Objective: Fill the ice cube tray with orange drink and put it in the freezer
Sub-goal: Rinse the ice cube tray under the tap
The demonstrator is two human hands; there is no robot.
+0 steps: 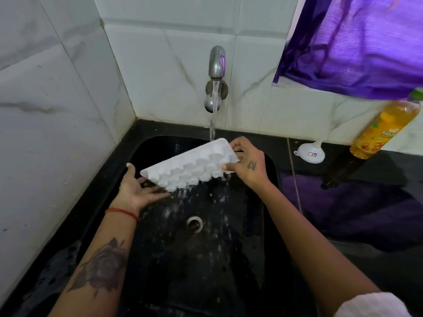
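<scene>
Tray (194, 161) — under tap (216, 62) (over sink (247, 236))

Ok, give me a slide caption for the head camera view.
Left hand supports and right hand grips the tilted tray under the running tap over the sink.

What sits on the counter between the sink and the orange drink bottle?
A small white funnel, spout up, stands on the black counter between the sink and the orange drink bottle; the head view shows it.
</scene>
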